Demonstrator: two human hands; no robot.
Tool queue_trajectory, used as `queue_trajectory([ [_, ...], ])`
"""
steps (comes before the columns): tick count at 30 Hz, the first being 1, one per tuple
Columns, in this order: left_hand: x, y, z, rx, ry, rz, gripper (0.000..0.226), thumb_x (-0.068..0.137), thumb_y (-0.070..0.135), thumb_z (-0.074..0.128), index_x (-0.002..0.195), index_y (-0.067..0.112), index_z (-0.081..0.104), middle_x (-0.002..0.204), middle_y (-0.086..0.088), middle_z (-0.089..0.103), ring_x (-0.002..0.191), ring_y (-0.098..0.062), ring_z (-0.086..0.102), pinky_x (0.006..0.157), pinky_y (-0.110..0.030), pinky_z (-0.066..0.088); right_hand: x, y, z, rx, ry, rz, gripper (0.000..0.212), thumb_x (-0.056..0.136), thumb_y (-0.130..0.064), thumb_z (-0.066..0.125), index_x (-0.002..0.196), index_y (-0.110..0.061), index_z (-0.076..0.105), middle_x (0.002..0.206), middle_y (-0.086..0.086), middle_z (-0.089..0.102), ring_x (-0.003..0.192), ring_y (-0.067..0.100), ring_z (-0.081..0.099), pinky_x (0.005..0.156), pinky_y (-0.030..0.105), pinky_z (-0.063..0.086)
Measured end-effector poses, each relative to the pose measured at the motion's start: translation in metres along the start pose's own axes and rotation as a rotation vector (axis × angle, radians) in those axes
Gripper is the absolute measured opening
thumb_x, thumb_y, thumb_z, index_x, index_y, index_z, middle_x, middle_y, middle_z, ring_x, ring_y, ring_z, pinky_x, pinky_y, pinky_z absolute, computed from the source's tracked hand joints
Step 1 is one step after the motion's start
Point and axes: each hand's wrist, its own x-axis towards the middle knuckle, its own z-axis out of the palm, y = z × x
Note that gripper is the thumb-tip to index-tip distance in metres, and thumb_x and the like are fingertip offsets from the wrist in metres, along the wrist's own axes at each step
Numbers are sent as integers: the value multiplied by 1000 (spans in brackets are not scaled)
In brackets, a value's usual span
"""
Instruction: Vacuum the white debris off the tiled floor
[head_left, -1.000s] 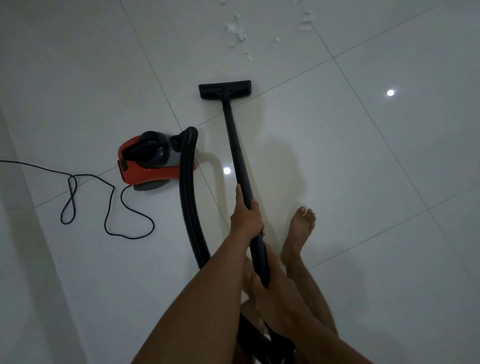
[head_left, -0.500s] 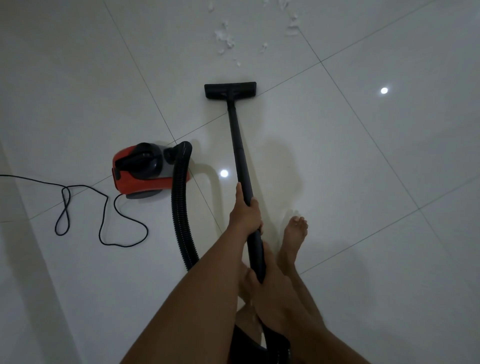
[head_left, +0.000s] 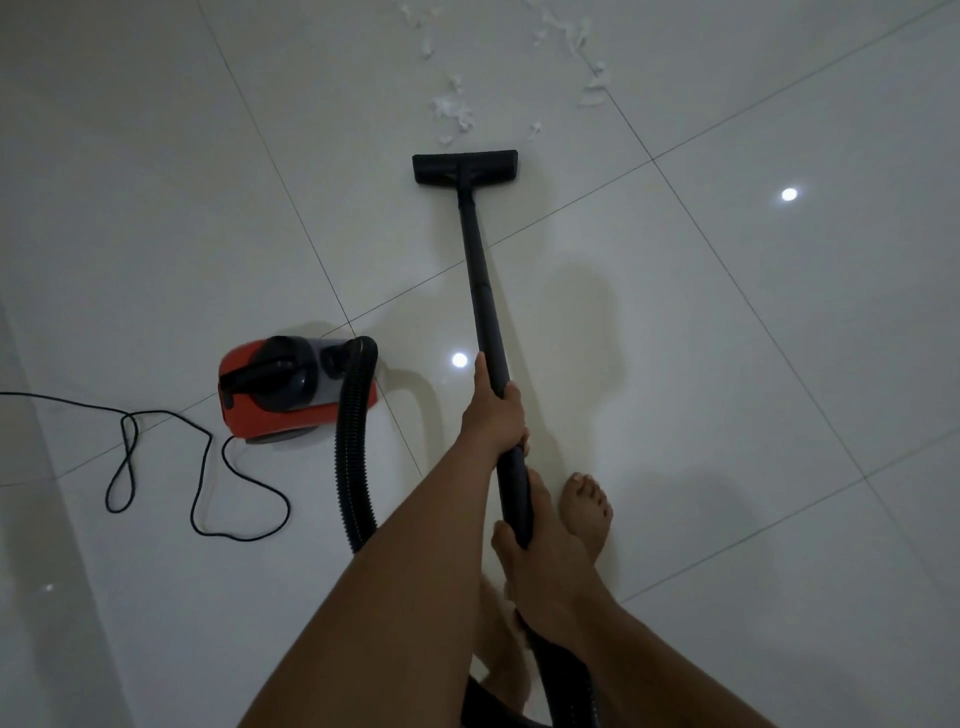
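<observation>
Two hands grip one black wand (head_left: 485, 306). The left hand (head_left: 496, 415) is closed around it higher up, fingers wrapped over the tube. The right hand (head_left: 545, 566) is closed around it lower down, near where the wand meets the hose (head_left: 353, 457). Both forearms reach in from the bottom edge.

The wand runs up the frame to one flat black nozzle (head_left: 465, 167), which rests flat on the tiled floor (head_left: 727, 364). The white debris (head_left: 452, 111) lies just beyond the nozzle, apart from it, in two loose clusters: one straight ahead of the nozzle's middle, and a second (head_left: 576, 41) further up and to the right, trailing toward the top edge. The bits are too many and too small to count.

One red and black vacuum (head_left: 291, 389) sits on the floor to the left of the wand, with the ribbed hose curving out of its front and down toward the hands. One black cord (head_left: 202, 467) loops across the tiles left of the vacuum.

One bare foot (head_left: 584, 512) stands just right of the wand; a second shows dimly beneath the arms.

Three bright light spots reflect off the glossy tiles.
</observation>
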Motion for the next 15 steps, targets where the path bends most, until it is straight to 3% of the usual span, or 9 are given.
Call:
queue_trajectory([
  [2, 3, 11, 3, -16, -3, -3, 68, 110, 33, 39, 158, 55, -4, 81, -9, 61, 61, -19, 58, 75, -45, 64, 1, -9, -15, -92, 1, 2, 66, 111, -28, 39, 166, -26, 2, 108, -5, 56, 76, 11, 48, 71, 0, 39],
  [5, 0, 24, 5, -33, -7, -5, 68, 110, 32, 39, 158, 54, -4, 80, -9, 59, 59, -18, 57, 65, -37, 61, -2, -21, -31, -172, 24, 11, 64, 110, -26, 39, 165, -23, 7, 84, -16, 40, 64, 9, 40, 67, -11, 26],
  [10, -16, 32, 5, -30, -8, -28, 67, 110, 33, 38, 159, 54, -3, 79, -10, 57, 58, -17, 56, 58, -33, 55, -16, -25, -35, -137, 27, 6, 62, 109, -24, 40, 164, -21, 13, 80, -14, 35, 64, 6, 39, 67, -15, 24],
  [12, -25, 30, 6, -20, -14, -34, 67, 110, 32, 38, 159, 53, -3, 79, -10, 58, 58, -18, 56, 62, -35, 57, -27, -27, -34, -118, 12, 11, 61, 109, -23, 41, 164, -21, 14, 82, -12, 39, 64, 9, 44, 68, -10, 35],
  [13, -30, 28, 7, -20, -18, -39, 68, 110, 32, 38, 159, 53, -3, 79, -10, 58, 59, -18, 56, 63, -36, 58, -32, -24, -32, -100, -4, 6, 61, 109, -24, 42, 163, -23, 14, 83, -9, 44, 63, 13, 49, 68, 0, 47],
  [15, -38, 24, 11, -28, -25, -48, 68, 110, 31, 38, 159, 54, -4, 78, -9, 57, 59, -18, 56, 66, -38, 60, -38, -17, -29, -43, -23, 0, 64, 107, -25, 44, 163, -27, 13, 88, -2, 54, 64, 14, 60, 75, 34, 63],
])
